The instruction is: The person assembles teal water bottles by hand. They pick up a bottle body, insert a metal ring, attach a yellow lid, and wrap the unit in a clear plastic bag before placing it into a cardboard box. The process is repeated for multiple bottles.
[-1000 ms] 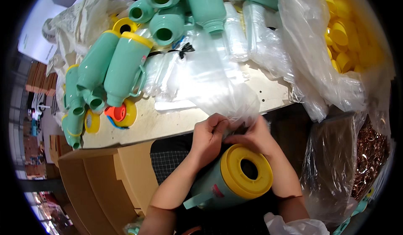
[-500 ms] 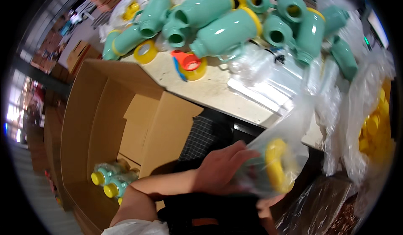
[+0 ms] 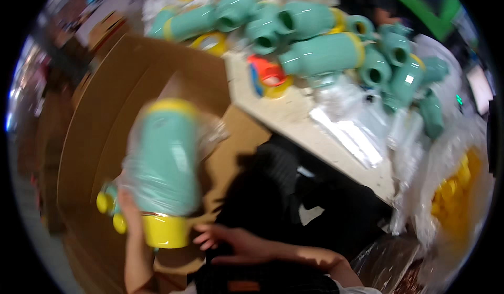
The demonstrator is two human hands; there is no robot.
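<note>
Over the open cardboard box [image 3: 97,100] hangs a teal bottle [image 3: 170,157] in a clear plastic bag, blurred by motion. Its yellow cap [image 3: 165,232] points toward me, and a yellow band rings the far end. My left hand [image 3: 130,205] grips the bottle's left side near the cap, with part of the fingers hidden behind it. Just right of the cap, my right hand [image 3: 233,244] is open, its fingers apart and holding nothing. Inside the box, beyond my left hand, sit bagged bottles with yellow caps [image 3: 105,202].
Several teal bottle bodies [image 3: 325,55] lie across the white table [image 3: 310,136]. Tape rolls [image 3: 210,43], a red-and-blue tape dispenser [image 3: 269,72] and clear plastic bags [image 3: 349,123] are there too. A bag of yellow parts [image 3: 454,189] stands at right. Another person's hand [image 3: 386,17] shows at the far side.
The bagged bottle has swung from my right side to over the box at left. My left hand came along with it; my right hand now shows, apart from the bottle. The view has shifted.
</note>
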